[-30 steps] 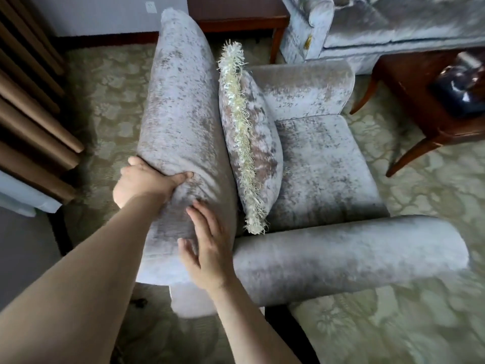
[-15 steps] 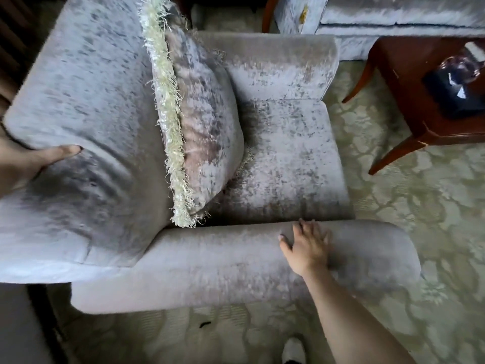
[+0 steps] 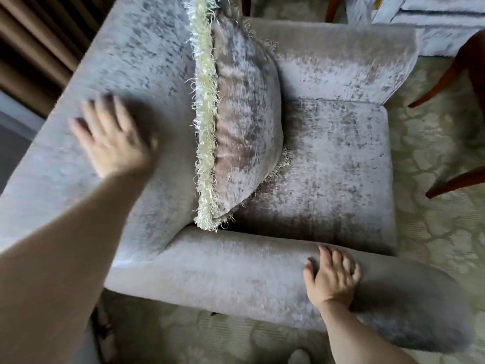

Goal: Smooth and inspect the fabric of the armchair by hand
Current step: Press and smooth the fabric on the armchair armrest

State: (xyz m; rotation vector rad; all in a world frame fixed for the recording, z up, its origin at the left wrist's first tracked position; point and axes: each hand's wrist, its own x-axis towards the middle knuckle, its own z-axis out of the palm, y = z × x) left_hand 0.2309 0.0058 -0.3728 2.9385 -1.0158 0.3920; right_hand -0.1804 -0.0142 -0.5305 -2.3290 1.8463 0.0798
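Your mottled silver-grey velvet armchair [image 3: 328, 166] stands on patterned green carpet [image 3: 433, 219]; your left hand [image 3: 112, 143] lies flat on its backrest [image 3: 136, 61], and your right hand [image 3: 332, 281] rests open on the near armrest [image 3: 223, 271].

Moves the left hand [image 3: 112, 143] off the outer edge of the backrest [image 3: 136, 56], gripped a second ago, and lays it flat on the top, fingers spread, blurred, at centre left of the frame. Slides the right hand [image 3: 332, 281] from the backrest onto the near armrest [image 3: 223, 264], then further toward its front end, lower right. Looks down on the armchair [image 3: 341, 166] from closer and more directly above.
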